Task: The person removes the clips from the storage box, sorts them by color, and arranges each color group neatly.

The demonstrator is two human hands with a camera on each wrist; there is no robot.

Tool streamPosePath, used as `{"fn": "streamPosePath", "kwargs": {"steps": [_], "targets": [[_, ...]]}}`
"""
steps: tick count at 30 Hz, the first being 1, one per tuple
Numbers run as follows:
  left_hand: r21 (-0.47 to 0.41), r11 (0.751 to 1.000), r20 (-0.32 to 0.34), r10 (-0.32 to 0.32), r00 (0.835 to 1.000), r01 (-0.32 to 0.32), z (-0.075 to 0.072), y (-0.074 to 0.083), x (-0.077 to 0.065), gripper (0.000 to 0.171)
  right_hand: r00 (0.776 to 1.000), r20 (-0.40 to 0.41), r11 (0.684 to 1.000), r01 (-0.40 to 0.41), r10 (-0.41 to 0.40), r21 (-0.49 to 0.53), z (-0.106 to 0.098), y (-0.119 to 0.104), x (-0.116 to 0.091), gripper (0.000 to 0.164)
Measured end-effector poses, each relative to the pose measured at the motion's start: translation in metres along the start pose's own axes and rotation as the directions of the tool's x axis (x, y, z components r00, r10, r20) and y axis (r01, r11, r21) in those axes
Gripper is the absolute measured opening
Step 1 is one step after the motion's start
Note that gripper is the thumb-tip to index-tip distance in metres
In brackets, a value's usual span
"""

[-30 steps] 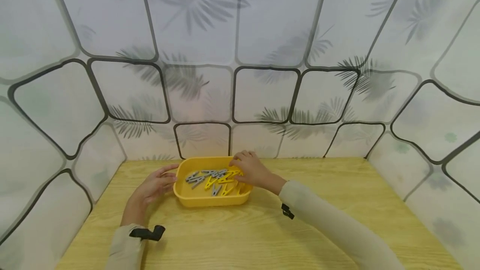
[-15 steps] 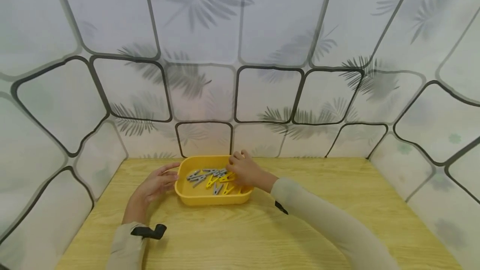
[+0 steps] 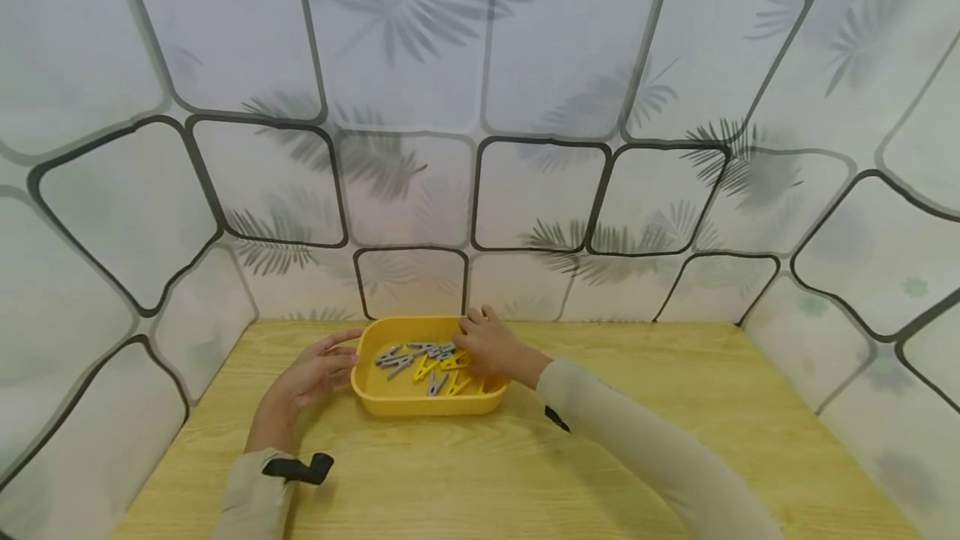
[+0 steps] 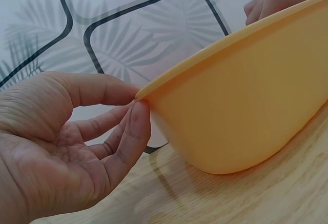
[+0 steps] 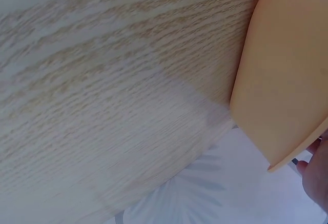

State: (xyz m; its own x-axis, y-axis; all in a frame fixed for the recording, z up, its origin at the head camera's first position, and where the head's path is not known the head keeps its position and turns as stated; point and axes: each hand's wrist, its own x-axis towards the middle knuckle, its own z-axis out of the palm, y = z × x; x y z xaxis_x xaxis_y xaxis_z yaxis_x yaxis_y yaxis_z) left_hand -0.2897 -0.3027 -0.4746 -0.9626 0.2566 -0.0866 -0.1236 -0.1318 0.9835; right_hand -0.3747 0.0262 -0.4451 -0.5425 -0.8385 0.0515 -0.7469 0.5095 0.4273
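Observation:
A yellow plastic basin (image 3: 427, 407) stands at the back of the table with several grey clothespins (image 3: 402, 366) and yellow clothespins (image 3: 424, 368) in it. My left hand (image 3: 318, 372) is at its left end. In the left wrist view, fingertips (image 4: 134, 116) pinch the basin's rim. My right hand (image 3: 491, 346) reaches over the right end into the basin, above the yellow clothespins. Its fingertips are mostly hidden. In the right wrist view, part of the hand (image 5: 316, 175) shows past the rim, beside a small dark piece too little to identify.
The light wood table (image 3: 420, 473) extends in front of the basin and to both sides. A patterned cloth wall (image 3: 405, 190) rises right behind the basin. Black straps (image 3: 300, 468) sit on both sleeves.
My right hand has moved slightly left and deeper into the basin, covering more of the yellow clothespins. The left hand stays at the rim, and the basin has not visibly moved.

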Motion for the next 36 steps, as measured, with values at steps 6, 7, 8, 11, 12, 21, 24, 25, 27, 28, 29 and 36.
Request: {"fn": "streamPosePath", "kwargs": {"steps": [6,7,8,11,12,21,24,25,27,28,29,36], "targets": [[-0.008,1.000,-0.016,0.002,1.000,-0.002,0.002,0.000,0.002,0.050,1.000,-0.020,1.000,-0.002,0.002,0.001,0.005,0.002,0.000,0.034],[-0.005,1.000,-0.019,0.003,1.000,-0.003,0.002,-0.001,0.002,0.051,1.000,-0.028,1.000,-0.001,0.001,-0.005,0.005,0.002,0.000,0.033],[0.002,1.000,-0.016,0.006,1.000,-0.006,0.003,-0.001,0.002,0.052,0.999,-0.035,1.000,0.000,0.000,-0.007,0.006,0.003,0.000,0.032],[0.008,1.000,-0.018,0.003,1.000,-0.003,0.004,-0.003,0.002,0.053,0.998,-0.057,1.000,0.011,-0.010,0.011,0.007,0.003,-0.002,0.029],[0.013,1.000,-0.013,0.002,1.000,-0.001,0.004,-0.004,0.001,0.053,0.997,-0.069,1.000,0.017,-0.015,0.019,0.008,0.003,-0.003,0.028],[-0.016,1.000,0.012,-0.004,1.000,0.004,0.003,-0.003,0.001,0.054,0.986,-0.163,0.986,0.014,0.014,0.165,0.000,0.005,-0.014,0.028],[-0.010,1.000,0.010,-0.009,1.000,0.009,0.003,-0.003,0.000,0.055,0.976,-0.213,0.972,0.011,0.041,0.235,-0.004,0.006,-0.018,0.028],[-0.006,1.000,0.009,-0.009,1.000,0.009,0.003,-0.003,0.000,0.056,0.971,-0.234,0.966,0.008,0.055,0.258,-0.005,0.006,-0.019,0.028],[-0.006,1.000,0.010,-0.007,1.000,0.007,0.003,-0.003,0.000,0.057,0.956,-0.280,0.958,-0.002,0.085,0.286,-0.009,0.007,-0.021,0.028],[-0.008,1.000,0.008,-0.005,1.000,0.005,0.003,-0.003,0.000,0.056,0.946,-0.306,0.954,-0.006,0.102,0.299,-0.010,0.007,-0.022,0.027],[-0.011,1.000,0.008,-0.002,1.000,0.003,0.003,-0.004,0.000,0.055,0.935,-0.334,0.951,-0.011,0.120,0.310,-0.012,0.008,-0.023,0.027],[-0.012,1.000,0.016,0.001,1.000,-0.001,0.001,-0.004,0.001,0.042,0.853,-0.457,0.915,-0.056,0.252,0.399,-0.028,0.016,-0.035,0.025]]}}
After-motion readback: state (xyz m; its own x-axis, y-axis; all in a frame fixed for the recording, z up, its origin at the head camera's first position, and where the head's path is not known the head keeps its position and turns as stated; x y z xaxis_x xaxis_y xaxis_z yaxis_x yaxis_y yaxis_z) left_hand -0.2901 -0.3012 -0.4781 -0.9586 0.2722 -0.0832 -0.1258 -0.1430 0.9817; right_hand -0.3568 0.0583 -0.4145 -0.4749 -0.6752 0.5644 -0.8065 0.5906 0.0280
